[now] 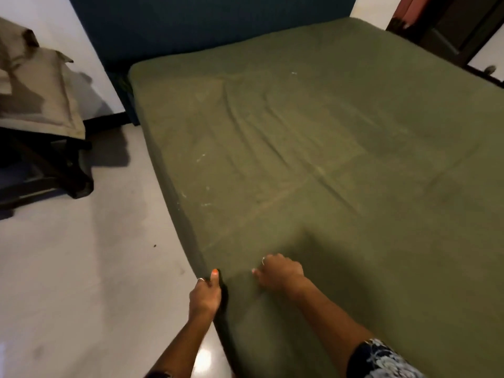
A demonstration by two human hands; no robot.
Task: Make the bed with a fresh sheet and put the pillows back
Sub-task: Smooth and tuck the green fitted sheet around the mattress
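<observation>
- Green sheet [313,148] — spread over the whole bed, creased toward the headboard [212,25].
- Left hand [205,294] pinches the sheet's side edge; right hand [279,271], fingers curled, bunches cloth just beside it.
- Step: tucking. Next, probably smoothing — pillows [35,85] wait well left of the bed.

The olive sheet [313,159] was matt, slightly fuzzy cloth, creased in places. The pale floor [81,268] looked smooth and glossy, catching a light's reflection.
</observation>
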